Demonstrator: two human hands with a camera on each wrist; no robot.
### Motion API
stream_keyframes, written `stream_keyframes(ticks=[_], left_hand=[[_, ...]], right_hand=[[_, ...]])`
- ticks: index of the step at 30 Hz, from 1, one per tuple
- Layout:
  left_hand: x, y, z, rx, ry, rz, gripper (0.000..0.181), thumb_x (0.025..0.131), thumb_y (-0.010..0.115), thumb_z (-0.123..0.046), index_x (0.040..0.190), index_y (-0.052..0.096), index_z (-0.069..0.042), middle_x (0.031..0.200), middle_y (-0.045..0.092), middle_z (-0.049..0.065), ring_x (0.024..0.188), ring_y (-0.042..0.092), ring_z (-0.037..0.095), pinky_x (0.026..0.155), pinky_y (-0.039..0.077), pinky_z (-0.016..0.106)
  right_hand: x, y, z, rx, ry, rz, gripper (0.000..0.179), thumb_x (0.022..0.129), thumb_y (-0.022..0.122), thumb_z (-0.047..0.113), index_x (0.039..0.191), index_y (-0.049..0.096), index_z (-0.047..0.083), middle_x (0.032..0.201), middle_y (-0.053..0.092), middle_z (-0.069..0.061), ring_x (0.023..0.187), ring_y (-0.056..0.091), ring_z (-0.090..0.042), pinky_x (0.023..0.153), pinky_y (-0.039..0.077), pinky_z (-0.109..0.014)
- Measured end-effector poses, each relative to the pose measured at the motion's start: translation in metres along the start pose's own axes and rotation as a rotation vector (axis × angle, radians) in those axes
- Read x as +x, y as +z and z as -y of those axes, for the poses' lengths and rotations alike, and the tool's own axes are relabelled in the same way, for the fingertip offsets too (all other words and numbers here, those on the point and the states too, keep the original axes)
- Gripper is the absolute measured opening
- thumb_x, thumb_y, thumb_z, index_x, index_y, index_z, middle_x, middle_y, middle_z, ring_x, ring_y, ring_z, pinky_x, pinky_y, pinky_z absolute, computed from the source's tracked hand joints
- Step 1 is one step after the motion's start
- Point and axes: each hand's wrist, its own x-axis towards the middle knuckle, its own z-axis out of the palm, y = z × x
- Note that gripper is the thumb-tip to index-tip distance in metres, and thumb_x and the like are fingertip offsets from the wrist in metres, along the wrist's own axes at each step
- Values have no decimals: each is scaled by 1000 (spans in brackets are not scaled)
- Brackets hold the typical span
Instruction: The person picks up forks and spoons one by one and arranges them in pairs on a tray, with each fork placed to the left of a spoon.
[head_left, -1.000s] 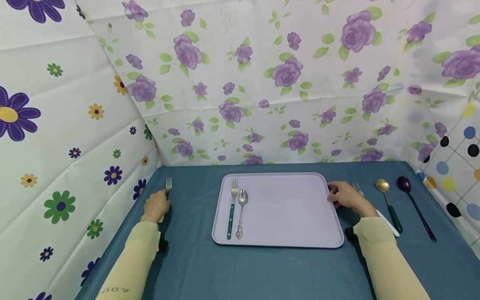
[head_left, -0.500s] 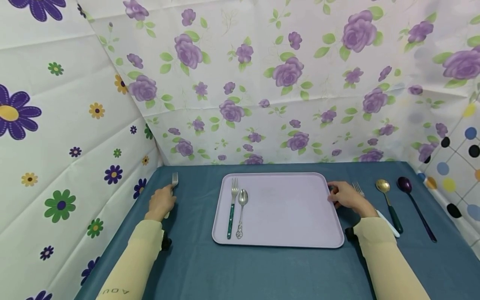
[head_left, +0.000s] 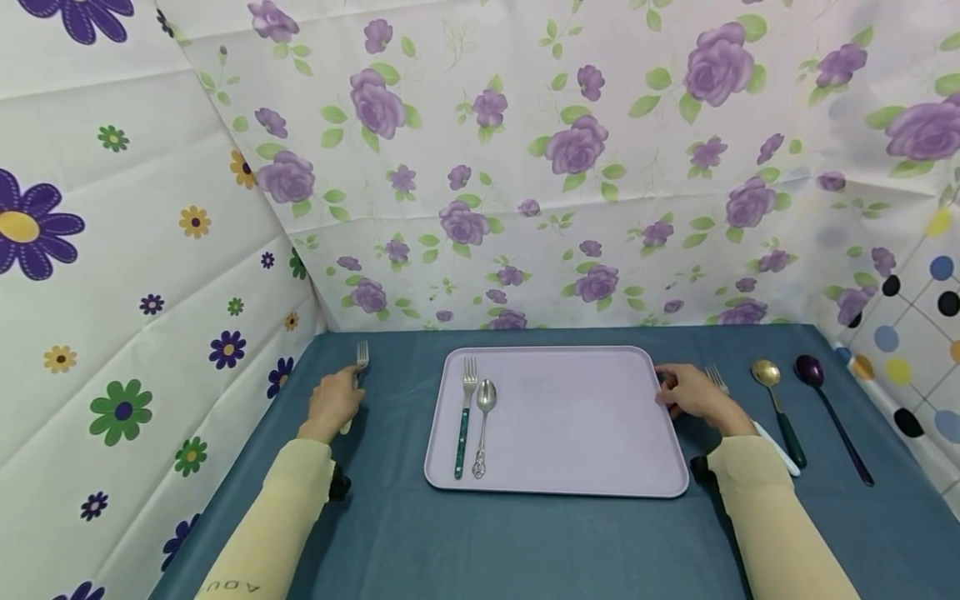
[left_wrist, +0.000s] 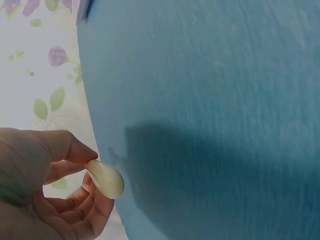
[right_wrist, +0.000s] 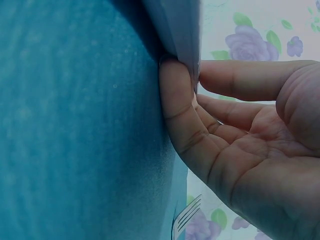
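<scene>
My left hand [head_left: 332, 407] pinches a fork [head_left: 363, 356] with a cream handle, left of the tray. Its tines point away from me. In the left wrist view the rounded end of the cream handle [left_wrist: 109, 181] sticks out between thumb and fingers, above the cloth. My right hand [head_left: 696, 393] grips the right edge of the pale lilac tray [head_left: 577, 421]. The right wrist view has the thumb on one side of the tray rim [right_wrist: 181, 35] and a fingertip tucked under it. On the tray's left side lie a green-handled fork [head_left: 461, 429] and an ornate silver spoon [head_left: 486, 396].
Right of the tray, partly behind my right hand, lies a white-handled fork [head_left: 716, 377]. Beside it are a gold spoon [head_left: 766, 372] with a green handle and a dark purple spoon [head_left: 810, 369]. Flowered cloth walls rise behind and left of the blue tablecloth [head_left: 525, 546].
My left hand has moved right, toward the tray, and slightly away from me, carrying the cream-handled fork. The right hand and tray stay put.
</scene>
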Motion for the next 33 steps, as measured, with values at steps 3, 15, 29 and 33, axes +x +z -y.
stream_keyframes(ticks=[3,15,29,33], left_hand=[[0,1,-6,-14,1,5,51,103,59,-11,152,49,2,137,58,34,105,65,46,84,54,59],[-2,3,-22,-26,60,-24,51,101,62,-10,149,53,2,124,66,30,78,62,31,68,52,46],[-5,5,-49,-36,117,-29,50,99,62,-8,148,55,1,109,69,23,72,61,28,63,52,43],[-8,4,-58,-32,124,-28,50,98,62,-8,147,56,1,103,69,21,71,60,28,63,52,43]], right_hand=[[0,0,0,2,2,-2,62,97,62,-5,149,32,-23,89,55,-15,76,62,-23,67,62,-38],[1,0,-1,14,9,2,63,96,62,-5,148,31,-24,89,55,-14,76,62,-22,66,61,-37],[0,-1,1,4,11,3,63,97,62,-4,149,31,-23,89,55,-14,76,62,-23,67,62,-39],[1,-1,0,3,11,4,63,97,62,-4,149,31,-23,89,55,-14,76,62,-22,66,62,-38]])
